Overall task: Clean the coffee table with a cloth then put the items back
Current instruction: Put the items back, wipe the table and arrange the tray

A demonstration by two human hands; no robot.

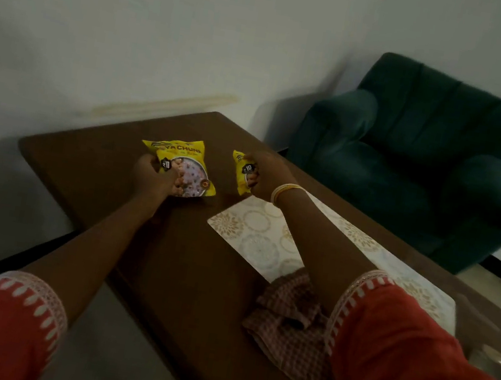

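Note:
On the brown coffee table (89, 164) lie two yellow snack packets. My left hand (154, 176) grips the near left edge of the larger packet (188, 167), which rests flat on the table top. My right hand (266, 177) curls round the second yellow packet (240, 172), which stands on edge and is partly hidden by the fingers. A red-and-white checked cloth (290, 324) lies crumpled on the table near its front edge, under my right forearm.
A pale patterned placemat (254, 239) lies on the table right of centre, its near corner under the cloth. A dark green armchair (412, 156) stands past the table's right side. A white wall runs behind the table.

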